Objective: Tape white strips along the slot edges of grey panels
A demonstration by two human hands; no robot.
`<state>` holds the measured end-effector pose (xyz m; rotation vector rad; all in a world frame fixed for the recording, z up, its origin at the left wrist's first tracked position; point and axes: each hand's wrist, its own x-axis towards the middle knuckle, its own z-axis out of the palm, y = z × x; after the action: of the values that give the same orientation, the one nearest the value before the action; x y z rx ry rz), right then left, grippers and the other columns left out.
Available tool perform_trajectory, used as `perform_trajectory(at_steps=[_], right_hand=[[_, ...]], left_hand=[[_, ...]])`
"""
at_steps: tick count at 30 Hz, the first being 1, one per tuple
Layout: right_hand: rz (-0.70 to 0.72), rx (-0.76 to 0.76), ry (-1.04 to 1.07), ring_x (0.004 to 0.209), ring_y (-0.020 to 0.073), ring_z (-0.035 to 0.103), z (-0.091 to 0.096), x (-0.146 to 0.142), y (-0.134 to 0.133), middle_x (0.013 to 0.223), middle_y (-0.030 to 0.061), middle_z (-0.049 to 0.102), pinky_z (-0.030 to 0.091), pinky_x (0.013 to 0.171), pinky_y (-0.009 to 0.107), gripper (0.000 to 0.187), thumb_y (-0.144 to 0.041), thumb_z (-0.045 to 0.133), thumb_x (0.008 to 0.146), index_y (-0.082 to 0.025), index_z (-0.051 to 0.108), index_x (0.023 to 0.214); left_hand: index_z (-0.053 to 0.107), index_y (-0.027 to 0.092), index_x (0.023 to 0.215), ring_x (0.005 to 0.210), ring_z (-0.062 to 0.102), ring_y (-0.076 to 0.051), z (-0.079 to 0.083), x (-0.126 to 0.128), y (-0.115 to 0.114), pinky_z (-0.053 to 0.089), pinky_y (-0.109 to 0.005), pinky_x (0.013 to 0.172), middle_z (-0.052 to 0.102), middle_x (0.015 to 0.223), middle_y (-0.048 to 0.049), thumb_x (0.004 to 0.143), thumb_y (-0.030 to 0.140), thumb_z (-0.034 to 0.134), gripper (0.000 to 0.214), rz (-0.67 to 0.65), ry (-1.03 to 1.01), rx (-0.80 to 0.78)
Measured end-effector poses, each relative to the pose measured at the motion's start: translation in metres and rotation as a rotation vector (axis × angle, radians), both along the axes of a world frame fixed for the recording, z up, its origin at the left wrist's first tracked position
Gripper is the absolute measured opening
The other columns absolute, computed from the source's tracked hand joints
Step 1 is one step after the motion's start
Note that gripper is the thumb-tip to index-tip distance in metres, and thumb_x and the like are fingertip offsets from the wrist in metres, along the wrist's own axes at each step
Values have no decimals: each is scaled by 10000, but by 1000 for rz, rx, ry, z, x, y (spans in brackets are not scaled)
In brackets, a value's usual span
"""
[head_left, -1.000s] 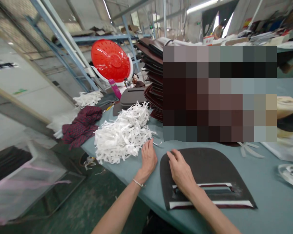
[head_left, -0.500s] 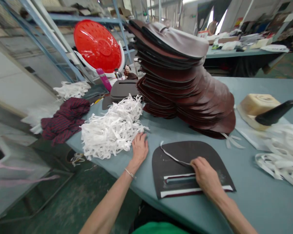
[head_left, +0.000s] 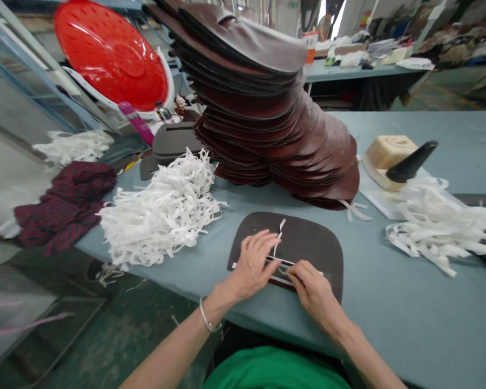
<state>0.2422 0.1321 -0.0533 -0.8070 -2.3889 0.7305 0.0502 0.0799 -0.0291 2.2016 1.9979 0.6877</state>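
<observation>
A dark rounded panel with a slot and white tape strips lies on the grey-green table in front of me. My left hand rests on the panel's left part, fingers extended and pressing flat beside a thin white strip that curls up from the panel. My right hand sits at the panel's near edge, fingers pinched on the strip's lower end by the slot.
A tall leaning stack of brown panels stands behind. Heaps of white strips lie left and right. A beige block with a black tool, a red basin and dark red cloth are around.
My left hand left the white strip heap and came onto the panel. My right hand moved the peeled strip back toward the slot. The view tilted down and closer.
</observation>
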Motion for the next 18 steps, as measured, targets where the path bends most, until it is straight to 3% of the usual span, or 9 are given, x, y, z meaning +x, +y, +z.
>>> perform_trajectory(at_steps=[2,5,9,13,15,18], right_hand=[[-8,-5,21,754,141,528,2,1,-7,798,30,554,433,691,265,204,-200,367,925,-203,544,824],[-177,-49,-11,740,134,550,-1,21,-7,786,19,573,432,701,259,188,-244,398,919,-204,547,809],[-303,-91,-155,748,153,580,-14,47,-4,793,17,604,434,699,276,224,-300,394,909,-209,561,792],[-352,-108,-205,792,175,601,-21,48,-8,840,27,633,439,718,292,267,-366,374,900,-220,586,829],[-381,-150,-209,717,166,600,-21,47,-10,790,16,635,436,664,280,280,-426,394,882,-229,584,821],[-403,-232,-245,618,155,582,-20,49,-10,726,-5,628,422,591,269,312,-510,414,846,-247,578,808]], left_hand=[[535,223,1112,1173,446,-179,2,12,-6,233,-384,1037,605,1126,-44,928,267,415,224,-170,-12,-52],[580,216,927,942,527,-137,-2,10,-21,265,-350,971,646,884,7,955,274,376,213,-192,-76,-147],[591,219,930,866,540,-138,-9,-16,-38,313,-318,869,645,873,4,961,265,351,247,-69,-172,-232],[599,209,861,763,574,-135,-11,-30,-42,371,-263,739,650,823,7,912,309,452,186,192,-311,-264],[598,199,830,678,568,-126,-12,-32,-41,382,-237,661,637,750,13,878,314,496,161,301,-383,-268],[612,192,820,656,564,-119,-15,-36,-38,384,-218,633,630,720,11,864,277,482,162,354,-432,-253]])
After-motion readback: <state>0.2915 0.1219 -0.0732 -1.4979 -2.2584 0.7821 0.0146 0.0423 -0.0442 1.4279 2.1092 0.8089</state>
